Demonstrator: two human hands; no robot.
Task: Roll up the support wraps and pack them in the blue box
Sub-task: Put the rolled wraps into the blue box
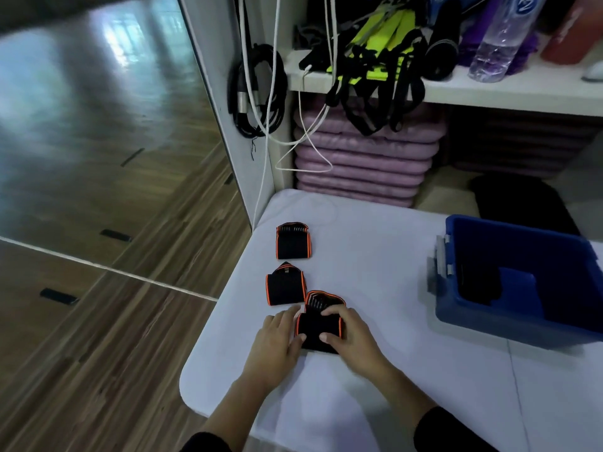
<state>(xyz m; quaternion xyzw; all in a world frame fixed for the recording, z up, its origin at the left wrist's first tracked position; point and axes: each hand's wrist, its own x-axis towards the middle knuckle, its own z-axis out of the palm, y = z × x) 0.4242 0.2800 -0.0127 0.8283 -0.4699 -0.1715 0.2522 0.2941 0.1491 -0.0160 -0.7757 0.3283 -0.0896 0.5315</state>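
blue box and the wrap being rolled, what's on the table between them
Nothing; head view shows only bare table between wrap and blue box.

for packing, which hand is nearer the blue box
Right. Right hand holds the wrap on the blue box side; left hand touches its far side.
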